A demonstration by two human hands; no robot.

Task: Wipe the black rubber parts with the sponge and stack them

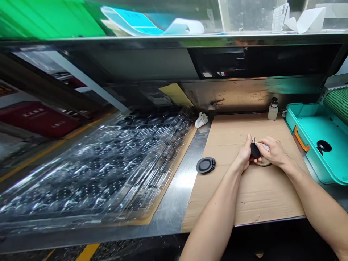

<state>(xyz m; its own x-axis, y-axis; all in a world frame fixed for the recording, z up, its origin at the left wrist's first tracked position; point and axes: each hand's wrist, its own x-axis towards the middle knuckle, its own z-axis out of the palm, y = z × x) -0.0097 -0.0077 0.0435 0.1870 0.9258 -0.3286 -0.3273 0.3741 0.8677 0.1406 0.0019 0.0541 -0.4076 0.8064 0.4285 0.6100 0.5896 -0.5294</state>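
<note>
Over the cardboard sheet [261, 195], my left hand [245, 154] is closed around a small black disc-shaped part [255, 150], thumb up along its side. My right hand [272, 150] pinches a white cloth [263, 146] against the disc's right edge. Below the hands a pale, round-edged object [264, 164] lies on the cardboard, mostly hidden. To the left rests a small stack of round black lids [206, 165], slightly fanned out.
Clear plastic trays [95, 163] with black parts fill the left side. A teal bin [328, 163] with an orange latch [301, 139] holds a black round part [324, 145]. A small bottle [273, 108] and crumpled white cloth [201, 120] stand behind. A metal shelf [163, 41] overhangs.
</note>
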